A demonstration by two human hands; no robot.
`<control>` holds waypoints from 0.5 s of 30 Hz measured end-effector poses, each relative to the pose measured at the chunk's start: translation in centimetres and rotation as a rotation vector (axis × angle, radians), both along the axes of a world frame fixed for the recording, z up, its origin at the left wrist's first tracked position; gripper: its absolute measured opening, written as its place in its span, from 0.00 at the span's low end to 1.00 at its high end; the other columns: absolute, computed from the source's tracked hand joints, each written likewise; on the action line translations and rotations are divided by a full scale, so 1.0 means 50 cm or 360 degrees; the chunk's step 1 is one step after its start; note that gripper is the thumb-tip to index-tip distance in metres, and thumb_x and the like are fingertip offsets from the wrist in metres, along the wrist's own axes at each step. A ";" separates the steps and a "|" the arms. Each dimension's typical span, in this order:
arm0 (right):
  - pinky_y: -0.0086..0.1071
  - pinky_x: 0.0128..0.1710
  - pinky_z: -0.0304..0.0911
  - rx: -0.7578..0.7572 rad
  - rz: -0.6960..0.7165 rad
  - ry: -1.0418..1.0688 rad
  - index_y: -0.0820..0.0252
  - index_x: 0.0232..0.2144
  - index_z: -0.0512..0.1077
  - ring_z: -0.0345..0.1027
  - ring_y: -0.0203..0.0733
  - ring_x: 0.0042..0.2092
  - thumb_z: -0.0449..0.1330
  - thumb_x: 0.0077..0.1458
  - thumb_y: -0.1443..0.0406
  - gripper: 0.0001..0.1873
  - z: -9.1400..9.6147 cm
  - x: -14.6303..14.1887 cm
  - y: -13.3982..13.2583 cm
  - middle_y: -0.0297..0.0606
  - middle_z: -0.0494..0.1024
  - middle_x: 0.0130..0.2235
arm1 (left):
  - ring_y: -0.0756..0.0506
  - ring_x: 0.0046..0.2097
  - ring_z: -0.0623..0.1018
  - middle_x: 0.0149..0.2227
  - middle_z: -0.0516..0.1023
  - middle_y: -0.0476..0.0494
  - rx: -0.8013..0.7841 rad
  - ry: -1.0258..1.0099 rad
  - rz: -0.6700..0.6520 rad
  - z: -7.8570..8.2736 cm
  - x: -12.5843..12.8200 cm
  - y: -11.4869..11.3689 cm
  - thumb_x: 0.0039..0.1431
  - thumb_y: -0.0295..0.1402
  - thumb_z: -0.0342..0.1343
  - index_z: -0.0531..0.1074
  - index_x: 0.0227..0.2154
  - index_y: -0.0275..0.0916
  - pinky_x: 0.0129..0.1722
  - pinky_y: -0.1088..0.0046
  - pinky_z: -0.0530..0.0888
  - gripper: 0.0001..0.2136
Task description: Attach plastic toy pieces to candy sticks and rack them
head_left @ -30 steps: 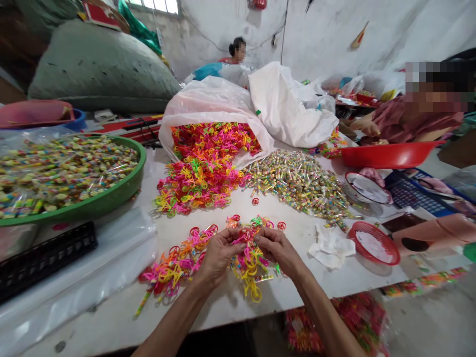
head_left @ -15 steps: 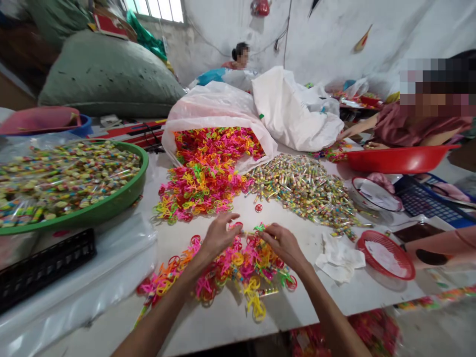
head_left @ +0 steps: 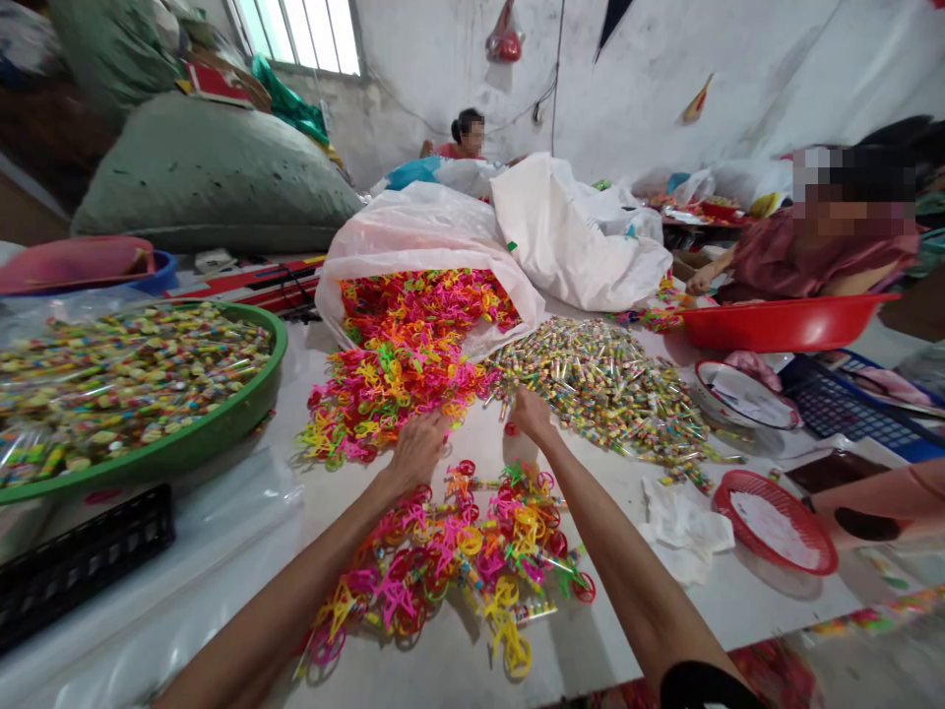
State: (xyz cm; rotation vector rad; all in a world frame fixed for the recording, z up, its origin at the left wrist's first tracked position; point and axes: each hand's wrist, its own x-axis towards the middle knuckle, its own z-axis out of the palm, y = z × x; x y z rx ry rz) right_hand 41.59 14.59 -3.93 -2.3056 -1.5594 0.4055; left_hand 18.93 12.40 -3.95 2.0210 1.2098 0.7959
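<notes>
My left hand (head_left: 422,448) is at the near edge of a heap of small bright plastic toy pieces (head_left: 391,379), its fingertips partly hidden against them. To its right, my right hand (head_left: 533,416) reaches the left edge of a pile of small clear tubes with coloured contents (head_left: 605,379). Its fingers are drawn together, and whatever they hold is hidden. A lone red wheel-like piece (head_left: 511,428) lies beside that hand. Between my forearms spreads a group of wheeled plastic toys (head_left: 469,537), some with tubes among them.
A white sack (head_left: 435,222) spills the plastic pieces. At left are a green basin (head_left: 277,359) of tubes and a black crate (head_left: 89,551). A red basket (head_left: 819,566), crumpled tissue (head_left: 686,532) and red basin (head_left: 789,325) stand right. Two people sit beyond.
Both hands have moved forward from the wheeled toys, my left to the plastic heap and my right to the tube pile. The near group of toys now lies uncovered.
</notes>
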 end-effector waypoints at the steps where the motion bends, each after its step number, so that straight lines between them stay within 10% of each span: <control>1: 0.33 0.37 0.56 0.0010 -0.0021 0.0051 0.61 0.35 0.70 0.65 0.49 0.44 0.55 0.41 0.75 0.16 -0.001 0.005 -0.012 0.45 0.73 0.38 | 0.40 0.50 0.67 0.45 0.72 0.41 -0.0105 -0.0223 0.0091 0.002 -0.003 0.001 0.45 0.25 0.52 0.72 0.40 0.40 0.54 0.60 0.56 0.16; 8: 0.32 0.30 0.59 0.0238 -0.0113 0.0757 0.62 0.30 0.66 0.67 0.42 0.32 0.54 0.40 0.70 0.09 0.044 0.002 -0.126 0.37 0.71 0.28 | 0.45 0.30 0.75 0.28 0.76 0.43 -0.0621 -0.0913 0.0310 0.036 -0.017 -0.065 0.42 0.33 0.57 0.72 0.33 0.33 0.31 0.68 0.72 0.13; 15: 0.28 0.25 0.62 0.0288 0.0094 0.1942 0.59 0.30 0.63 0.67 0.34 0.24 0.59 0.40 0.61 0.13 0.096 -0.114 -0.259 0.30 0.71 0.23 | 0.51 0.26 0.73 0.25 0.75 0.48 -0.1317 -0.1582 0.0178 0.097 0.009 -0.177 0.35 0.29 0.65 0.71 0.25 0.33 0.28 0.75 0.71 0.11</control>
